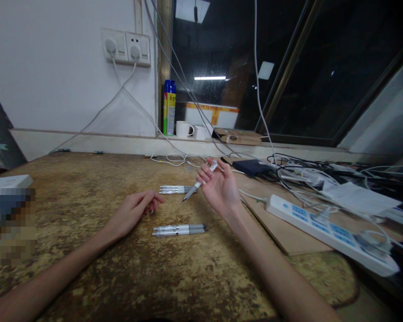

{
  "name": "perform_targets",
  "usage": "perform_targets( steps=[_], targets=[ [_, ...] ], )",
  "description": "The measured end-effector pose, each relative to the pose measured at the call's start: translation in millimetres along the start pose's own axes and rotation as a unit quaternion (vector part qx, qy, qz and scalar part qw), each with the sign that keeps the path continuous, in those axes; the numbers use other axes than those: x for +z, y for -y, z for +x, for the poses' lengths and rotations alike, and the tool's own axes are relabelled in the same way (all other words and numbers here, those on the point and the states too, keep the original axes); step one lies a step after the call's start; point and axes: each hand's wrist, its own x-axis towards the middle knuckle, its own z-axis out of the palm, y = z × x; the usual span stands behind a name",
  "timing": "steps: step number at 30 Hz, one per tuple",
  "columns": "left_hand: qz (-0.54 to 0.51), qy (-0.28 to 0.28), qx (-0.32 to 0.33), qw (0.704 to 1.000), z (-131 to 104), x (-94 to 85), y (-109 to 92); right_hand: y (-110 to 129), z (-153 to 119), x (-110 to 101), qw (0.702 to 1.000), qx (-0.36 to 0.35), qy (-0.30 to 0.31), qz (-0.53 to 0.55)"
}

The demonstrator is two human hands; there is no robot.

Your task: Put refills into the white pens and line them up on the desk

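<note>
Worn, blotchy brown wood makes up our table (121, 277), with a white power strip (329, 233) off to the right; our raised right hand (222, 190) has its fingers closed around a white-and-grey pen (197, 184), its tip slanting down to the left; our left hand (136, 207) is loosely curled, nothing visible in its grasp. Just to its right lie a far row of pens (175, 189) and a near pair of pens (183, 230), all flat on the wood.

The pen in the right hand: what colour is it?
The pen is white, grey toward its tip, as the head view shows.
</note>
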Motion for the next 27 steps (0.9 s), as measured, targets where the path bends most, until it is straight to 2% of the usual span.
perform_targets(
  steps=[14,27],
  targets=[
    [0.008,-0.002,0.007,1.000,-1.3,1.0,-4.9,-0.9,-1.2,2.1,0.999,0.010,-0.019,-0.037],
    [0.009,0.002,0.005,1.000,-2.0,1.0,-5.2,-2.1,-6.0,10.0,0.998,0.018,0.002,-0.061]
  ],
)
